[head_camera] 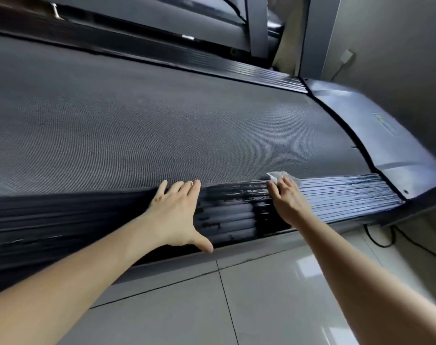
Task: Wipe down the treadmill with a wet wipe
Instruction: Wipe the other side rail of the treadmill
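Both hands rest on the ribbed side rail [237, 210] of the treadmill [162, 120], low in the middle of the frame. At centre, the left hand [178, 212] lies flat, fingers straight toward the belt, thumb spread over the rail's near edge, holding nothing. Just right of centre, the right hand [288, 199] presses a crumpled white wet wipe [278, 176] onto the rail where it meets the belt. Wet streaks shine on the rail around it. Pale floor tiles [261, 307] fill the lower frame.
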`<state>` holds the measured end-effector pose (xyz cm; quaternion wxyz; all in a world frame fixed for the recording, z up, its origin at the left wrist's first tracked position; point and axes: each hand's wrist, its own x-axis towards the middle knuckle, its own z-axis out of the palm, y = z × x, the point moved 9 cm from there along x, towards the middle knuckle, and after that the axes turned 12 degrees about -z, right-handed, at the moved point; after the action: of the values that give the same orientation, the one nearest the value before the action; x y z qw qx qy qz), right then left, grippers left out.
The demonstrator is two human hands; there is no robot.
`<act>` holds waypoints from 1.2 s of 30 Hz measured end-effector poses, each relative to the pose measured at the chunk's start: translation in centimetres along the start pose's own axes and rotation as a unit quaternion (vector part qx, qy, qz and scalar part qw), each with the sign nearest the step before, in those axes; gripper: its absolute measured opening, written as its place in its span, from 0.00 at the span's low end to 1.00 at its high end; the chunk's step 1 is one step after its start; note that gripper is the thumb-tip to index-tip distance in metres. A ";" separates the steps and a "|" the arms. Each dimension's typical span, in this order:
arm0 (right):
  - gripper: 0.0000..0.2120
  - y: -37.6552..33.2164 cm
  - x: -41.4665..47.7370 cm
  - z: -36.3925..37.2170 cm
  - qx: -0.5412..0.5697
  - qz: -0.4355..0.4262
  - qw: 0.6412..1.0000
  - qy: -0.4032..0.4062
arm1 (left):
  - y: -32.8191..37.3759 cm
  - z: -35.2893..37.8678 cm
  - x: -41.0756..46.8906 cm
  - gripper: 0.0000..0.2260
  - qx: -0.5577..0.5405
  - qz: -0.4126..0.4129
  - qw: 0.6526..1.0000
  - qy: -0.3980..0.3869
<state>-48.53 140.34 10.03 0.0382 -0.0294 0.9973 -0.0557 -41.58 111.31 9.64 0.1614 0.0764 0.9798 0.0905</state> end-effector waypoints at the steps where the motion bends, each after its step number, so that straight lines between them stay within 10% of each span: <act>1: 0.48 -0.4 0.1 0.2 -0.007 0.014 1.000 0.001 | -0.5 0.2 -0.3 0.71 -0.017 -0.005 1.000 -0.003; 10: 0.28 -23.7 -11.9 3.4 0.047 -0.264 0.963 0.022 | -3.3 -0.3 -1.6 0.58 0.067 0.004 0.998 -0.010; 14: 0.32 -18.6 -12.4 2.8 -0.009 -0.275 0.961 0.034 | -2.7 -0.8 -1.6 0.69 0.074 0.001 0.997 -0.021; 22: 0.52 -0.6 -9.1 0.3 -0.007 0.001 0.996 0.086 | -3.3 0.1 -2.7 0.72 0.035 -0.007 0.999 -0.017; 30: 0.31 -21.2 -15.0 3.6 0.061 -0.322 0.939 0.104 | -2.6 -0.7 -2.1 0.71 0.058 -0.055 0.996 -0.036; 36: 0.29 -7.3 -13.7 2.2 -0.002 -0.237 0.963 0.127 | -3.0 -0.3 -2.6 0.74 0.028 -0.072 0.995 -0.070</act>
<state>-34.27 133.68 9.66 -0.1036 -0.2575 0.9585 -0.0646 -39.63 107.91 10.05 0.2332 0.0161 0.9712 0.0452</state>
